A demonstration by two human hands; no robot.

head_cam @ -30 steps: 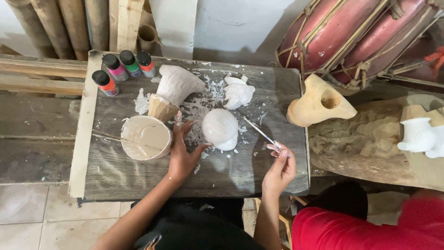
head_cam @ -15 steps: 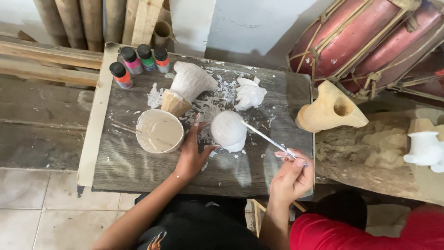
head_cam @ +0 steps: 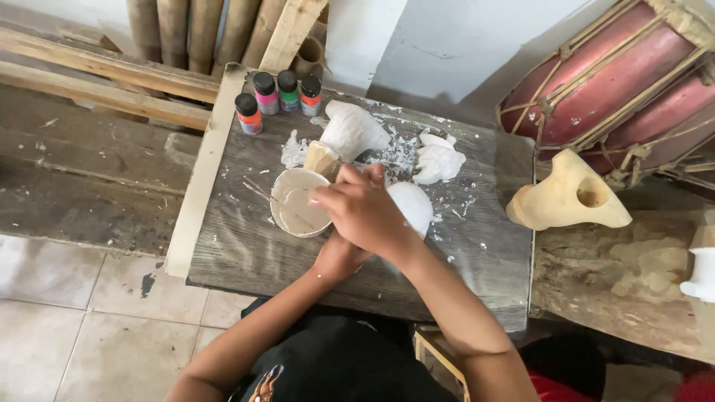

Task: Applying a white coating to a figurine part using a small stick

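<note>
My right hand (head_cam: 361, 212) reaches left across my body to a round bowl of white paint (head_cam: 292, 223). Its fingers are pinched together over the bowl's rim, shut on a thin brush that is almost hidden there. Only the wrist of my left hand (head_cam: 337, 257) shows; the rest lies under my right hand, beside a white rounded carving (head_cam: 414, 205) on the grey wooden board (head_cam: 246, 257). A white carved figure with a tan base (head_cam: 351, 130) lies just behind the bowl.
Several small paint bottles (head_cam: 279, 93) stand at the board's back left. Another white carving (head_cam: 438, 158) lies among white flakes. An unpainted wooden carving (head_cam: 566, 197) sits to the right, a red drum (head_cam: 618, 82) behind it, and bamboo poles (head_cam: 194, 30) behind the board. Thin sticks (head_cam: 257, 190) lie left of the bowl.
My right hand has swung from the board's right front edge leftward to the paint bowl, carrying the brush, and now covers my left hand.
</note>
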